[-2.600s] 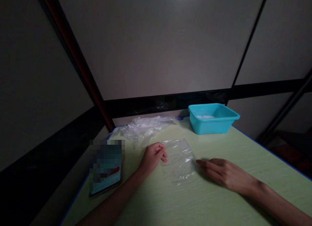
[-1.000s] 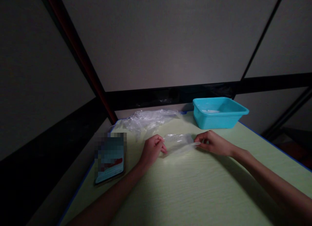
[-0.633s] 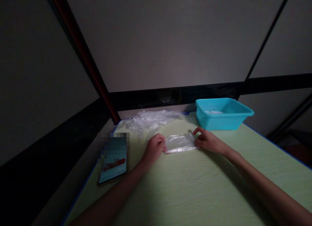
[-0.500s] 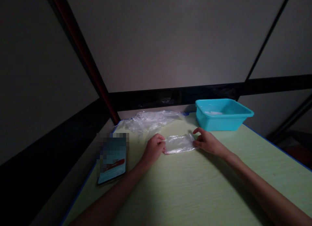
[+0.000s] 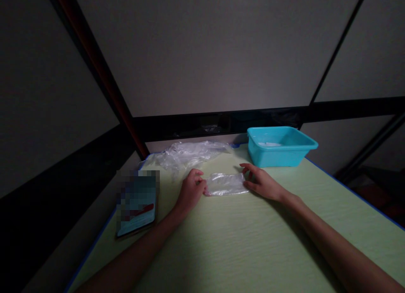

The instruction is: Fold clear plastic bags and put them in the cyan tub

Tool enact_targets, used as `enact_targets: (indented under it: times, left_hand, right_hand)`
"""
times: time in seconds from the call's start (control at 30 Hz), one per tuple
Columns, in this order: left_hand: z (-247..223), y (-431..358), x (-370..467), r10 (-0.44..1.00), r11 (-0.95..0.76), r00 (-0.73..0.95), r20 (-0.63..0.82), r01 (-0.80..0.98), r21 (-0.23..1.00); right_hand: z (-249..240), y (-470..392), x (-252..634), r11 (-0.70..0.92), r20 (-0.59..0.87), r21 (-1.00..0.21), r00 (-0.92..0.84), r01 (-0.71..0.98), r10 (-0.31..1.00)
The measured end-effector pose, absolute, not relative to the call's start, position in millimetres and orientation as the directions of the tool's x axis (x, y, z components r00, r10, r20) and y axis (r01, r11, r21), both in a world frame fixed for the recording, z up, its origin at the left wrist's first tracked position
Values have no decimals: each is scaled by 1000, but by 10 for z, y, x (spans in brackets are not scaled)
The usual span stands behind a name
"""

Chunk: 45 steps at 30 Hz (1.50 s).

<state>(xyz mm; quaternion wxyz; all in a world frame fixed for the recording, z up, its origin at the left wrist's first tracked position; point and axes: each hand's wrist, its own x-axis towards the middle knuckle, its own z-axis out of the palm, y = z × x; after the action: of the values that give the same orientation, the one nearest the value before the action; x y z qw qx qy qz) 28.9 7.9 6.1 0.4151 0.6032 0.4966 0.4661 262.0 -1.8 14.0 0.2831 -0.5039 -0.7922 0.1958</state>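
A small clear plastic bag (image 5: 226,184) lies flattened and folded into a strip on the table, between my two hands. My left hand (image 5: 191,189) is closed at its left end, thumb and fingers pinching the edge. At the right end is my right hand (image 5: 261,183), its fingers apart and slightly curved, with the thumb side touching the bag's edge. Behind the hands, a larger crumpled clear plastic sheet or bag (image 5: 196,151) spreads along the table's back edge.
A turquoise plastic basin (image 5: 278,157) with something white inside stands at the back right. To the left lies a tablet or phone (image 5: 139,217), its screen partly blurred. The pale green table (image 5: 234,242) has a blue edge and meets a panelled wall (image 5: 218,52).
The camera view has shifted slightly, so everything sits a bit further left. My right index finger has straightened a little towards the bag. Both hands stay at the bag's ends.
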Motion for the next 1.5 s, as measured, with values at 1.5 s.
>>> enact_targets:
  times: [1.5]
  left_hand:
    - [205,-456,615,558,-816,828,56,536,215]
  right_hand:
    - [166,-432,2741,690,324,-219,-616,690,718]
